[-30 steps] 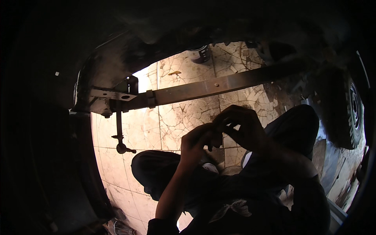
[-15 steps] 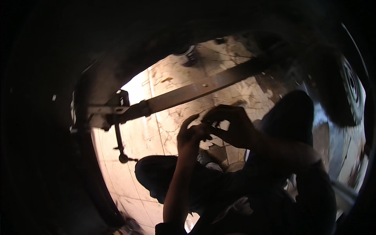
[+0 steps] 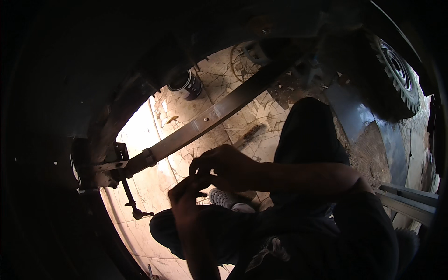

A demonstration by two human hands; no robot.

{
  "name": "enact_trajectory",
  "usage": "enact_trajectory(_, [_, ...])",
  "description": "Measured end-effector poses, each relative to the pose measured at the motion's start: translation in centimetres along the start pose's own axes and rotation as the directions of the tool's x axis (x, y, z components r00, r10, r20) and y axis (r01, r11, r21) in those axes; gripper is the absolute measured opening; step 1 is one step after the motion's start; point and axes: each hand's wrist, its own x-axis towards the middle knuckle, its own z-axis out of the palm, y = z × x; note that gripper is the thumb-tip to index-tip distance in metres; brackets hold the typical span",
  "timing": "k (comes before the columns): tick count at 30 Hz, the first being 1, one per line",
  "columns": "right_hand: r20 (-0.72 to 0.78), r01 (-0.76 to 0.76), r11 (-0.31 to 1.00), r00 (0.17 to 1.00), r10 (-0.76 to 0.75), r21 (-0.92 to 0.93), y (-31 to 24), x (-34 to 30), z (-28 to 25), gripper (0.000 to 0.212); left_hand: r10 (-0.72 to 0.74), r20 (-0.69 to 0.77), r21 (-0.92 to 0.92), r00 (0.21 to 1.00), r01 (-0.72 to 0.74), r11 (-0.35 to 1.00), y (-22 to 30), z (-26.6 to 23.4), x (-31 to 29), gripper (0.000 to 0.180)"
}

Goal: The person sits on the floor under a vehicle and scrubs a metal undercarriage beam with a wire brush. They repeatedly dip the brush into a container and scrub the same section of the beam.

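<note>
My left hand (image 3: 184,193) and my right hand (image 3: 224,165) meet in front of me, fingertips pinched together over something small that the shadow hides. Both are dark silhouettes above my crossed legs and a light-soled shoe (image 3: 226,198). Just beyond the hands a long flat metal bar (image 3: 205,122) runs diagonally from a bracket (image 3: 112,165) at the left up to the right. A thin rod with a ball end (image 3: 133,205) hangs down from that bracket.
A dark can (image 3: 186,85) stands on the cracked tile floor (image 3: 154,182) beyond the bar. A brush-like tool (image 3: 252,133) lies on the tiles. A treaded tyre (image 3: 396,70) sits at the upper right, metal rails (image 3: 410,200) at the right. Dark bodywork arches overhead.
The view has swung so the bar sits steeper and the can and tyre come into view. My hands stay pinched together and have sunk lower, toward my lap.
</note>
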Motion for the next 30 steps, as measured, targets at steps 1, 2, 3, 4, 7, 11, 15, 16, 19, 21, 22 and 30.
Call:
enact_trajectory(1, [0.009, 0.036, 0.999, 0.999, -0.036, 0.014, -0.6, 0.4, -0.2, 0.037, 0.037, 0.075, -0.036, 0.997, -0.034, 0.999, -0.7, -2.2, 0.3, 0.034])
enact_trajectory(2, [0.019, 0.068, 0.997, 0.997, -0.069, 0.033, -0.9, 0.8, 0.0, 0.038, -0.047, 0.104, -0.027, 0.993, 0.05, 0.998, 1.5, -3.4, -0.1, 0.035])
enact_trajectory(3, [-0.129, 0.169, 0.983, 0.979, -0.159, 0.076, -1.0, 1.2, 1.0, 0.039, 0.099, 0.121, -0.068, 0.988, -0.091, 0.993, 0.7, -5.5, 0.3, 0.036])
enact_trajectory(4, [-0.168, 0.184, 0.97, 0.973, -0.157, 0.161, -1.9, 2.2, 1.6, 0.033, 0.239, 0.111, -0.098, 0.965, -0.229, 0.969, 0.0, -7.9, 0.1, 0.036])
enact_trajectory(7, [-0.183, 0.18, 0.953, 0.974, -0.136, 0.246, -3.8, 4.2, 0.1, 0.021, 0.378, 0.156, -0.086, 0.912, -0.369, 0.925, 3.4, -8.4, 1.7, 0.031])
enact_trajectory(11, [-0.292, 0.302, 0.946, 0.921, -0.257, 0.119, -4.3, 6.6, -2.0, 0.018, 0.449, 0.252, -0.304, 0.857, -0.37, 0.878, 7.0, -7.9, 4.8, 0.028])
enact_trajectory(15, [-0.302, 0.247, 0.946, 0.937, -0.178, 0.211, -4.9, 7.2, -2.6, 0.023, 0.5, 0.13, -0.706, 0.856, -0.274, 0.653, 7.4, -7.6, 7.0, 0.023])
enact_trajectory(16, [-0.281, 0.191, 0.952, 0.952, -0.12, 0.239, -4.4, 6.9, -2.4, 0.023, 0.477, 0.275, -0.856, 0.835, -0.013, 0.516, 7.0, -8.0, 8.0, 0.025])
enact_trajectory(19, [-0.294, 0.138, 0.987, 0.95, -0.109, 0.08, -3.1, 5.3, -2.4, 0.024, 0.281, 0.31, -0.871, 0.908, 0.152, 0.468, 4.7, -7.4, 8.4, 0.028])
enact_trajectory(21, [-0.259, 0.027, 0.992, 0.966, 0.006, 0.125, -2.4, 4.8, -2.0, 0.024, 0.258, 0.201, -0.76, 0.945, -0.016, 0.65, 4.3, -4.8, 8.0, 0.024])
enact_trajectory(22, [-0.214, -0.058, 0.982, 0.972, 0.097, 0.179, -2.2, 4.5, -1.9, 0.026, 0.287, 0.14, -0.657, 0.948, -0.128, 0.743, 2.8, -5.0, 8.6, 0.021])
enact_trajectory(30, [-0.027, -0.336, 0.891, 0.932, 0.361, 0.304, -0.1, 4.5, -2.4, 0.028, 0.218, 0.276, -0.137, 0.936, -0.186, 0.973, 0.0, -3.8, 9.9, 0.026])
